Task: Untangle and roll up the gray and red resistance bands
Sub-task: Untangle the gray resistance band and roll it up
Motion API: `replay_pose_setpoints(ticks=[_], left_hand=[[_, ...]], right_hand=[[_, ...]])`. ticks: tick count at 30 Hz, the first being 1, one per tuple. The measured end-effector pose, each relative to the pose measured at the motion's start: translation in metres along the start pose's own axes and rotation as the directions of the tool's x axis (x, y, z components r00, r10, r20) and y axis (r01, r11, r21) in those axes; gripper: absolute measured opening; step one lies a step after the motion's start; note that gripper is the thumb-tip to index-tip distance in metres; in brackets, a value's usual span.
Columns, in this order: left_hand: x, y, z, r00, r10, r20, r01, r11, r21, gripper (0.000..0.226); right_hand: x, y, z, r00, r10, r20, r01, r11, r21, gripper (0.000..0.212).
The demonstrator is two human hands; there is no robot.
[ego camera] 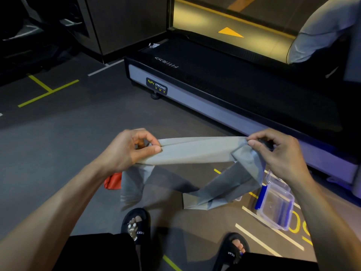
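Above the floor (58,133), the gray band (195,151) was pinched taut between the left hand (132,147) and the right hand (277,151), its loose ends hanging down. The red band (113,180) was seen on the floor below the left wrist, near a clear container (275,208).

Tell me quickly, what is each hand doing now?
Left hand: pinches one end of the gray band.
Right hand: pinches its other end.
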State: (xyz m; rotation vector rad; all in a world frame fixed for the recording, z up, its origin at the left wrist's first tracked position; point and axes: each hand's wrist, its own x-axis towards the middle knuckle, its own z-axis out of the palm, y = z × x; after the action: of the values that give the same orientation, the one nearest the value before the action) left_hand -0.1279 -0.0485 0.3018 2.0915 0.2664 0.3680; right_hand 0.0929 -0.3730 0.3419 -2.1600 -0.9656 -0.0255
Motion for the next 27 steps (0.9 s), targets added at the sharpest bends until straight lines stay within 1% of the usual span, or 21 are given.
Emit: replay_pose_setpoints(ticks=[6, 13, 15, 19, 23, 25, 27], left_hand=[[-0.0018, 0.0010, -0.0022, 0.999, 0.004, 0.039, -0.004, 1.000, 0.001, 0.041], [-0.0022, 0.0011, -0.0020, 0.998, 0.012, 0.059, -0.014, 0.999, 0.037, 0.043], [-0.0018, 0.0000, -0.0018, 0.999, 0.005, 0.049, -0.006, 1.000, 0.018, 0.042], [0.0002, -0.0008, -0.0004, 1.000, -0.001, 0.002, 0.001, 1.000, -0.024, 0.030], [0.0014, 0.0007, -0.0002, 0.996, -0.004, -0.094, -0.008, 0.993, -0.120, 0.032], [0.0024, 0.0019, 0.0001, 0.990, -0.023, -0.138, 0.000, 0.987, -0.162, 0.029], [0.0029, 0.0030, 0.0007, 0.988, -0.026, -0.154, -0.001, 0.985, -0.172, 0.025]], right_hand=[[-0.0003, 0.0012, -0.0016, 1.000, 0.006, 0.014, -0.006, 1.000, -0.012, 0.009], [-0.0004, 0.0004, -0.0017, 1.000, -0.004, 0.017, 0.004, 1.000, -0.004, 0.010], [-0.0001, 0.0006, -0.0010, 1.000, -0.011, 0.017, 0.011, 1.000, -0.004, 0.010], [-0.0003, 0.0027, -0.0012, 1.000, -0.012, 0.015, 0.012, 1.000, 0.011, 0.010], [0.0001, 0.0061, -0.0010, 1.000, 0.006, 0.026, -0.008, 0.998, 0.070, 0.012], [0.0004, 0.0076, -0.0009, 1.000, 0.009, 0.026, -0.012, 0.995, 0.095, 0.013], [0.0002, 0.0082, -0.0012, 0.999, 0.016, 0.029, -0.019, 0.994, 0.112, 0.013]])
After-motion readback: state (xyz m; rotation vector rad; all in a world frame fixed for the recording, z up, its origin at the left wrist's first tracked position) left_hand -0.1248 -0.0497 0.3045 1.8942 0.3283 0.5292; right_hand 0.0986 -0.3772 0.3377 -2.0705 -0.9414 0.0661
